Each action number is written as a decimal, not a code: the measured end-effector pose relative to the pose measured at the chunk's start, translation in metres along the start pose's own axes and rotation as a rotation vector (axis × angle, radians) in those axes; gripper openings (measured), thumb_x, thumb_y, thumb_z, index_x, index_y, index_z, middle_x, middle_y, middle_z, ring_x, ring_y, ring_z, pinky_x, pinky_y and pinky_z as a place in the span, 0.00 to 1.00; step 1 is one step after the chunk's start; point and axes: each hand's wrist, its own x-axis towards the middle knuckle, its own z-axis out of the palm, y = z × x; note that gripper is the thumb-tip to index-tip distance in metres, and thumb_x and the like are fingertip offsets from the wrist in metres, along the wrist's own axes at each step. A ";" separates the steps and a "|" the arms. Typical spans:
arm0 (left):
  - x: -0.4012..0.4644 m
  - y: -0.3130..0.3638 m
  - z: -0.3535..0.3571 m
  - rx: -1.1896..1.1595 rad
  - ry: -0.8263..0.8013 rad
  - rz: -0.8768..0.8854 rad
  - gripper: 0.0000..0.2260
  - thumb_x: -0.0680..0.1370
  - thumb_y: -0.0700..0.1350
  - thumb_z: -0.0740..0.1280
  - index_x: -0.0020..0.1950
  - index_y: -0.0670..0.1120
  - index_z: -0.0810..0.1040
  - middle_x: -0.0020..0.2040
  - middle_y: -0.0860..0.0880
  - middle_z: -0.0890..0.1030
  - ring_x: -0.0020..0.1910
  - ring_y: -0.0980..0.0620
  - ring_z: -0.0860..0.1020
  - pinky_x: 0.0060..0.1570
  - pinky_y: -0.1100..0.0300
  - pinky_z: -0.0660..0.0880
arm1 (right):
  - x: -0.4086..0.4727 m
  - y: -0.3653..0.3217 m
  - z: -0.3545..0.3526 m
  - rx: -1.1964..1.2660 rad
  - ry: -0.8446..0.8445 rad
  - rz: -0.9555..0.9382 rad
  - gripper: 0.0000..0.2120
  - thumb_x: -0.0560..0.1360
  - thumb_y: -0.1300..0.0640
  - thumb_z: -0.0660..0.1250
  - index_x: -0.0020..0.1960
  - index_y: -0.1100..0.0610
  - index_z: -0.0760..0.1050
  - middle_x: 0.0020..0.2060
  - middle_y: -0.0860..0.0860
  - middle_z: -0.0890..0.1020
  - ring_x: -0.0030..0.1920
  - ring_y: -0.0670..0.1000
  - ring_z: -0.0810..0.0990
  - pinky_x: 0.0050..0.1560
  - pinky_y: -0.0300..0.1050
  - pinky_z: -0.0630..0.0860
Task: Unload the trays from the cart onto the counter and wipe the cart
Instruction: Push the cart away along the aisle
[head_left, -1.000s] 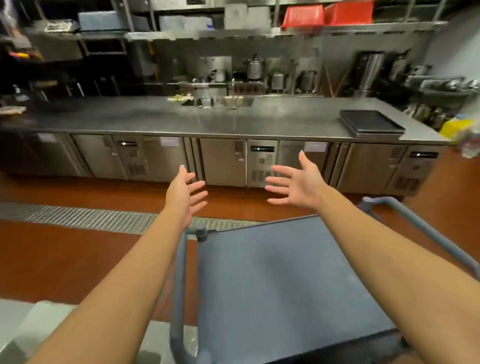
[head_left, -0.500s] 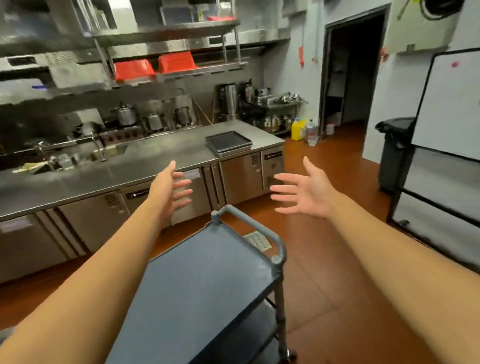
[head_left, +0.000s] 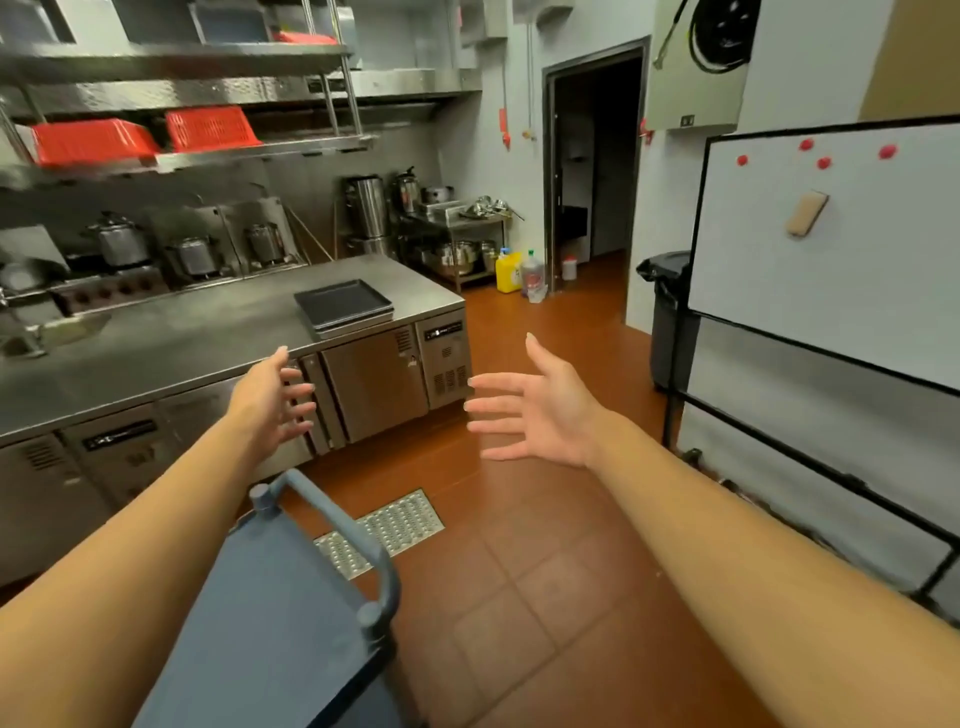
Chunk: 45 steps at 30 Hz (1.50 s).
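A stack of dark trays (head_left: 343, 309) lies on the right end of the steel counter (head_left: 182, 348). The grey-blue cart (head_left: 270, 623) stands at the lower left, its top shelf bare and its tubular handle (head_left: 358, 545) toward the floor drain. My left hand (head_left: 275, 400) is held out in the air in front of the counter's cabinet doors, fingers apart, holding nothing. My right hand (head_left: 535, 410) hovers over the red tile floor, palm turned inward, fingers spread and empty. Both hands are apart from the cart and the trays.
A whiteboard on a black frame (head_left: 831, 270) stands at the right, with a black bin (head_left: 667, 317) behind it. An open doorway (head_left: 592, 166) lies ahead, bottles (head_left: 519, 273) beside it. A metal floor drain (head_left: 384, 530) sits past the cart. Red baskets (head_left: 140, 135) rest on shelves.
The view has swung to the right: the counter and trays slid left, the doorway and whiteboard came into view. Both hands stayed open and raised, and the cart shifted to the lower left.
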 end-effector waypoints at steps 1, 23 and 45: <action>0.010 -0.002 0.018 -0.010 -0.004 0.002 0.22 0.84 0.61 0.57 0.69 0.46 0.73 0.65 0.44 0.78 0.64 0.41 0.77 0.58 0.46 0.73 | 0.013 -0.008 -0.015 -0.014 -0.005 0.004 0.42 0.78 0.25 0.48 0.72 0.55 0.76 0.69 0.59 0.79 0.70 0.63 0.76 0.69 0.71 0.71; 0.212 -0.017 0.184 -0.112 0.383 -0.116 0.25 0.83 0.63 0.58 0.69 0.45 0.75 0.64 0.43 0.80 0.62 0.40 0.79 0.63 0.42 0.76 | 0.338 -0.118 -0.183 -0.223 -0.343 0.221 0.40 0.79 0.26 0.48 0.72 0.54 0.76 0.69 0.58 0.79 0.68 0.62 0.77 0.70 0.68 0.71; 0.125 -0.219 0.068 0.009 1.146 -0.545 0.28 0.84 0.59 0.60 0.56 0.33 0.80 0.54 0.33 0.81 0.53 0.35 0.80 0.55 0.44 0.76 | 0.441 0.031 0.104 -0.924 -1.183 0.186 0.33 0.80 0.28 0.52 0.62 0.53 0.81 0.58 0.52 0.84 0.56 0.55 0.84 0.53 0.53 0.82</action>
